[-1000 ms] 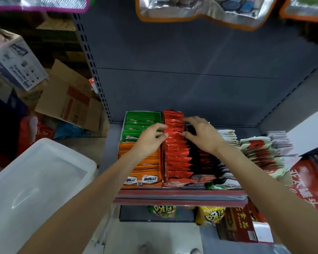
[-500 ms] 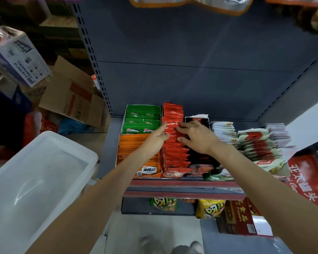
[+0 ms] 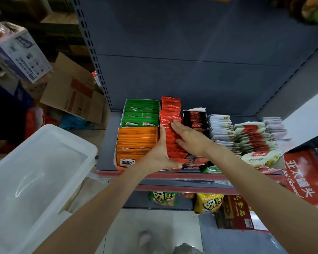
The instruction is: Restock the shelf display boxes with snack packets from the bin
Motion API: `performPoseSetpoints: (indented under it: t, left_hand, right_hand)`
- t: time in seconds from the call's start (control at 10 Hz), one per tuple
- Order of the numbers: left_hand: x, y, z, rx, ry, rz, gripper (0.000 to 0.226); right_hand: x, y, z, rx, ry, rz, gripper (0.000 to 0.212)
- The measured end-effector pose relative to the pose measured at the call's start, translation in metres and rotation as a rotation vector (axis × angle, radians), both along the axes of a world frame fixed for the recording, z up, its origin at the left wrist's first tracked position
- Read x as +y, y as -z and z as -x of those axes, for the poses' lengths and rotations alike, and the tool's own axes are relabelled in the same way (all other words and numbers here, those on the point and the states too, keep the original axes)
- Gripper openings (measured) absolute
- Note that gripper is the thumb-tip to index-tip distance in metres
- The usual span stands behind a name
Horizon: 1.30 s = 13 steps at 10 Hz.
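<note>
A row of red snack packets (image 3: 170,114) stands in a display box on the grey shelf (image 3: 106,143). My left hand (image 3: 161,153) presses flat against the row's left side, fingers straight. My right hand (image 3: 188,138) lies flat on the right side and top of the same red row. To the left sit an orange packet box (image 3: 137,142) and, behind it, a green packet box (image 3: 141,112). A black packet box (image 3: 195,118) stands to the right of the red row. The clear plastic bin (image 3: 39,173) is at lower left, with no packets visible inside.
White and red-green packets (image 3: 250,136) are stacked loosely at the shelf's right. A red box (image 3: 308,178) juts out at far right. Cardboard boxes (image 3: 72,94) pile up left of the shelf upright. Yellow snack bags (image 3: 207,202) sit on the lower shelf.
Both hands slid toward the shelf front along the red row. The left hand turned flat against its left side, and the right hand flattened on it. The view tilted down slightly.
</note>
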<state>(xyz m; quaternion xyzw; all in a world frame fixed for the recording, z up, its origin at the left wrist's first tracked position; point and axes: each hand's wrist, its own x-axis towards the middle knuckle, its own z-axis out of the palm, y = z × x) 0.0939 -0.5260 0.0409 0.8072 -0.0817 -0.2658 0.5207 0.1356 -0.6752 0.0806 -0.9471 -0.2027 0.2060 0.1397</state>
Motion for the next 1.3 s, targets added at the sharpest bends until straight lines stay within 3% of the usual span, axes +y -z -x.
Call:
performPoseSetpoints:
  t: [0.1,0.2,0.3,0.4,0.5,0.7,0.8,1.0,1.1,1.2,1.3]
  left_hand:
    - [-0.003,0.004,0.0,-0.039,-0.116,0.058,0.129]
    - [0.002,-0.006,0.002,-0.174,-0.097,-0.049,0.122]
    - [0.002,-0.015,0.005,-0.423,0.012,-0.392,0.117]
    - [-0.005,-0.022,0.003,-0.652,0.18,-0.728,0.114]
    - [-0.014,-0.024,-0.006,-0.681,0.313,-0.939,0.116]
    - [-0.015,-0.034,-0.017,-0.413,0.305,-0.906,0.117]
    - [-0.014,-0.041,-0.016,-0.407,0.281,-0.854,0.108]
    - [-0.024,-0.046,0.0,-0.583,0.223,-0.939,0.093]
    - [-0.026,-0.048,0.009,-0.577,0.197,-0.942,0.091]
    - [-0.027,-0.057,0.014,-0.557,0.14,-0.835,0.087]
    - [-0.023,-0.072,0.02,-0.588,-0.015,-0.671,0.064]
  right_hand:
    - [-0.002,-0.007,0.001,0.028,-0.019,-0.023,0.065]
    - [-0.013,-0.015,0.005,0.022,-0.061,-0.024,0.079]
    - [-0.024,-0.01,0.014,-0.042,-0.116,0.045,0.099]
    - [-0.031,-0.003,0.022,-0.061,-0.099,0.103,0.099]
    - [-0.037,-0.003,0.025,-0.06,-0.051,0.12,0.095]
    - [-0.047,0.0,0.026,-0.034,-0.132,0.219,0.105]
    - [-0.052,-0.001,0.024,-0.089,-0.118,0.178,0.098]
    - [-0.055,-0.002,0.026,-0.106,-0.092,0.106,0.097]
    - [-0.052,-0.007,0.031,-0.027,-0.045,0.049,0.099]
    - [-0.051,-0.016,0.042,0.041,0.043,-0.096,0.094]
    - [-0.057,-0.033,0.051,-0.101,0.119,-0.208,0.07]
